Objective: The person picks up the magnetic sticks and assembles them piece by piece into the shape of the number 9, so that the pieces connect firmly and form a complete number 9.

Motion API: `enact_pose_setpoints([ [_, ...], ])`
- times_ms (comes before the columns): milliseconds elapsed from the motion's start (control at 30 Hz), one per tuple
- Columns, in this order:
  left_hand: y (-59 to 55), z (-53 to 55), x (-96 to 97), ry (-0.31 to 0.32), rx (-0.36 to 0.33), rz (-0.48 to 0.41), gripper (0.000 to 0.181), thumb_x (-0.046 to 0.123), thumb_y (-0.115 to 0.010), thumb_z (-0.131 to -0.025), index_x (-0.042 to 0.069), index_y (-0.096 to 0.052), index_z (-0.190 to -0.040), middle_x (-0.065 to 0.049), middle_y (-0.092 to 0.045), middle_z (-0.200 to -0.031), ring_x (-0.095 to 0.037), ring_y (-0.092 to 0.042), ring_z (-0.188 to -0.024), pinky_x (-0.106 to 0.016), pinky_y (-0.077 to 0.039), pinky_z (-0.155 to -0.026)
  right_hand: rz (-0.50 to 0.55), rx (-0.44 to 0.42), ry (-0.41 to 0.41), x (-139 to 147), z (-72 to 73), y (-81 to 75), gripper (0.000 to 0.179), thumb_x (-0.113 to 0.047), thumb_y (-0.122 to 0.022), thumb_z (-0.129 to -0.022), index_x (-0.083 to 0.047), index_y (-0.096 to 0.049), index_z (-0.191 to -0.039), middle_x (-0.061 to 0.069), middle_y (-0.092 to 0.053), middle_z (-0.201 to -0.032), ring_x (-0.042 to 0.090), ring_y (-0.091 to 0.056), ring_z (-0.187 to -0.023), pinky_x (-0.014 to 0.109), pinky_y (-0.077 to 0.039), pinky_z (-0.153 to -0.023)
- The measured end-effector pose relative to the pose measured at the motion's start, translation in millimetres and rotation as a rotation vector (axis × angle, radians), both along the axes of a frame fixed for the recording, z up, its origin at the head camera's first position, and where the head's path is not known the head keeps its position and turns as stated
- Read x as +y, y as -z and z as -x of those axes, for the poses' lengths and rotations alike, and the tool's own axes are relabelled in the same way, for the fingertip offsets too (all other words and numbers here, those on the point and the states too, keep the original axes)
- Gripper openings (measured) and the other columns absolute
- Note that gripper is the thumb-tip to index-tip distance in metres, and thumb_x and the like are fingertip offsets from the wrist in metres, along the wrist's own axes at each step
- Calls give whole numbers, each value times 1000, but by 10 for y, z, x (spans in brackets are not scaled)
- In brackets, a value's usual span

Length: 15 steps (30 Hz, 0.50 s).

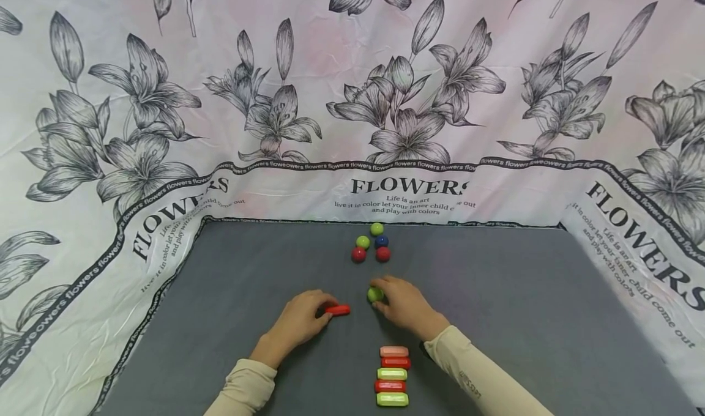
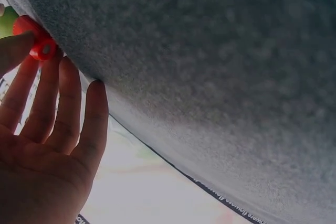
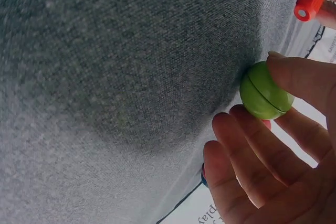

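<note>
My left hand [image 1: 302,318] pinches a short red faceted bar [image 1: 338,310] between thumb and fingers, close over the grey cloth. A small hole shows in the end of this red bar [image 2: 41,40] in the left wrist view, where the other fingers of the left hand [image 2: 52,145] are spread. To the right of it, my right hand [image 1: 406,306] holds a green ball [image 1: 375,294] by thumb and fingertips. In the right wrist view a dark seam runs around the green ball [image 3: 265,92], low at the cloth.
Beyond the hands sits a group of balls: green ones [image 1: 377,229], red ones [image 1: 358,254] and a blue one [image 1: 381,241]. Nearer the front, several bars in pink [image 1: 394,352], red [image 1: 390,386] and yellow-green [image 1: 392,399] lie in a column. A flower-printed curtain [image 1: 407,189] borders the grey table [image 1: 512,293].
</note>
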<state>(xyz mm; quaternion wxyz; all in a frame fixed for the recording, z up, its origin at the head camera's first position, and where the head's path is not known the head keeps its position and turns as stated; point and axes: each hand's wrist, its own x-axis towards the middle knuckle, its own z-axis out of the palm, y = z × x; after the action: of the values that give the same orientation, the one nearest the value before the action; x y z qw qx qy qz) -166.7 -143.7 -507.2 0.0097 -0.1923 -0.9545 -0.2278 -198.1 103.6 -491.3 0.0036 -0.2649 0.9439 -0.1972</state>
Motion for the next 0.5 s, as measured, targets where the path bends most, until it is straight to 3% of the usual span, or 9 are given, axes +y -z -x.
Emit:
enact_pose_setpoints([
  [500,-10,18,59,23,40,48,21,17,-79,-85,17,-76,-106,5,-70,-96,-14,-66,-89,-38,-54,-81,36,23,2,132,-98,10,35,-18,-80,-84,-7,-68,-115,9,-71,-106,23,-66,-91,47,-54,-83],
])
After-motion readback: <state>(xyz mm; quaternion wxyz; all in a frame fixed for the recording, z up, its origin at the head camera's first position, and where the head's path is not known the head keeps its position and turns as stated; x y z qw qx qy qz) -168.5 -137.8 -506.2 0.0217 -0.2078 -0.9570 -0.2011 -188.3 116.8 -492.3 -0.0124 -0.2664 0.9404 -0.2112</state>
